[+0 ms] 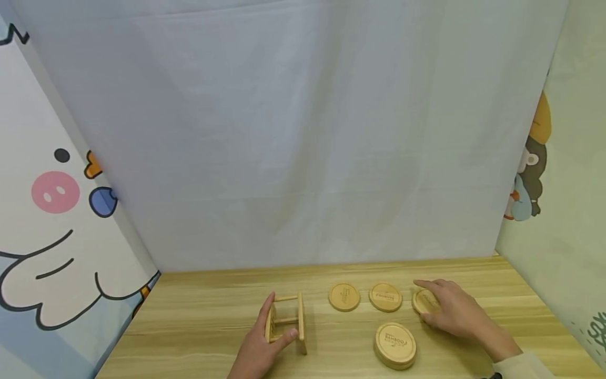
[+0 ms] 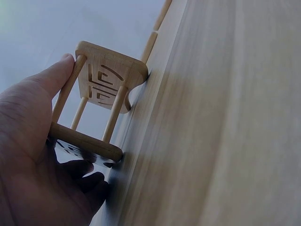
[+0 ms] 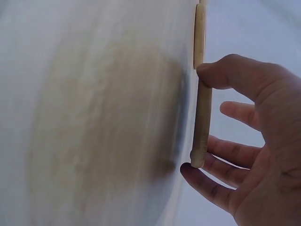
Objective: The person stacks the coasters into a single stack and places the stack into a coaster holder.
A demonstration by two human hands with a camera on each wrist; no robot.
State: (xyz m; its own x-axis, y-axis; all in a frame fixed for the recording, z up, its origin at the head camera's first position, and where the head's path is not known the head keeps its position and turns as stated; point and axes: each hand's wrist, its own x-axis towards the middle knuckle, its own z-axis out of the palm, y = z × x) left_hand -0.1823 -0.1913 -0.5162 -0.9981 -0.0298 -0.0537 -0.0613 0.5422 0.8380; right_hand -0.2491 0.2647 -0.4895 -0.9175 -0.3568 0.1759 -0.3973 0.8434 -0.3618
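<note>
A bamboo coaster holder, two cut-out end panels joined by thin rods, stands on the wooden table. My left hand grips its left panel, with the thumb along the near side; the left wrist view shows the fingers curled by the holder's near panel. Over to the right, my right hand spans a round bamboo coaster and covers part of it. Seen edge-on in the right wrist view, that coaster sits between the thumb at one edge and a fingertip at the other.
Two more round coasters, a left one and a middle one, lie flat in a row beside the held one. Nearer me is a thicker round stack with printed lettering. A pale cloth hangs behind the table.
</note>
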